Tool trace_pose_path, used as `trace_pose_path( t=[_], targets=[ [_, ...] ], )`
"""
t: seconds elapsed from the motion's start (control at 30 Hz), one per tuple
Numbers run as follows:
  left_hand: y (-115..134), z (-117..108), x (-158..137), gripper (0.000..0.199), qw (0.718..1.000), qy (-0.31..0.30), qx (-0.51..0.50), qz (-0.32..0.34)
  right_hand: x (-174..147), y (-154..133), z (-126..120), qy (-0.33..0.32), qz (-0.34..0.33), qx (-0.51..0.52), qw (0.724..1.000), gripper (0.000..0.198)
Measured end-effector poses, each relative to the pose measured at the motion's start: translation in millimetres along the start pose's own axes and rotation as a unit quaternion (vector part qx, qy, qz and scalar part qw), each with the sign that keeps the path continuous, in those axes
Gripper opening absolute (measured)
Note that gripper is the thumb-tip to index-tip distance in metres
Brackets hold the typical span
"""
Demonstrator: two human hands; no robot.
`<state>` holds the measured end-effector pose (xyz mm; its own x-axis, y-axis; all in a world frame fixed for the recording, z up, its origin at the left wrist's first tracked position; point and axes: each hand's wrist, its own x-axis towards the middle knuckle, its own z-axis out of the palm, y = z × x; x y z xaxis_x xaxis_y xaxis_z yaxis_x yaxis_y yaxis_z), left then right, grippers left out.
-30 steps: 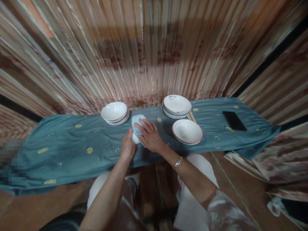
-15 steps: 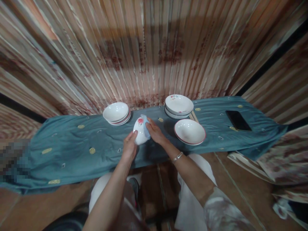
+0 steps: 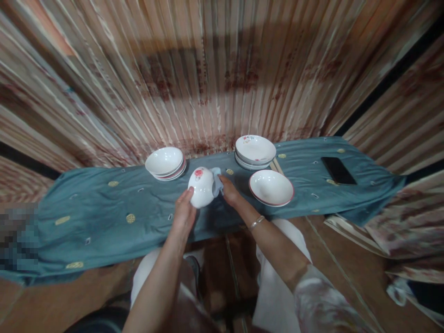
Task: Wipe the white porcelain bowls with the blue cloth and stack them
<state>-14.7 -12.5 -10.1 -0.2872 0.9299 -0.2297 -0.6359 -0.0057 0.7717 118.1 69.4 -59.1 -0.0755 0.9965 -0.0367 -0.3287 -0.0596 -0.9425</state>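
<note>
My left hand (image 3: 184,207) grips a white bowl (image 3: 201,192) by its left side, thumb on the outer wall. The bowl is tilted so its outside, with a red flower print, faces me above the cloth-covered table. In my right hand (image 3: 228,189) is a light blue cloth (image 3: 217,182), pinched at the bowl's right edge. A stack of white bowls (image 3: 164,161) stands behind and to the left. To the right, a red-rimmed bowl (image 3: 271,187) sits near a stack of white plates or shallow bowls (image 3: 255,148).
A dark green patterned cloth (image 3: 104,212) covers the long table. A black phone (image 3: 338,170) lies on its right part. Something flat and light-coloured (image 3: 276,165) pokes out beside the right stack. Pleated curtains (image 3: 215,83) hang behind the table.
My right hand and the cloth have shifted right, from across the bowl's outer wall to its right edge. The bowl has turned, showing more of its outside. The view has moved slightly.
</note>
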Motion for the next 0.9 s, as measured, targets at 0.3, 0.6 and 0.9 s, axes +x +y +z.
trace_pose_path(
  t=[0.3,0.6,0.9],
  targets=[
    [4.8,6.4,4.9,0.027,0.999,-0.005,-0.049,-0.008,-17.0,4.4,18.3,0.057,0.100,0.146,0.983,0.024],
    [0.5,8.5,10.3,0.033,0.999,-0.010,-0.049,-0.004,-45.4,17.1,30.1,0.079,0.134,0.165,0.974,0.026],
    [-7.4,8.5,12.0,0.029,1.000,0.001,-0.025,0.015,-65.0,20.3,30.9,0.035,0.202,0.143,0.968,0.019]
  ],
)
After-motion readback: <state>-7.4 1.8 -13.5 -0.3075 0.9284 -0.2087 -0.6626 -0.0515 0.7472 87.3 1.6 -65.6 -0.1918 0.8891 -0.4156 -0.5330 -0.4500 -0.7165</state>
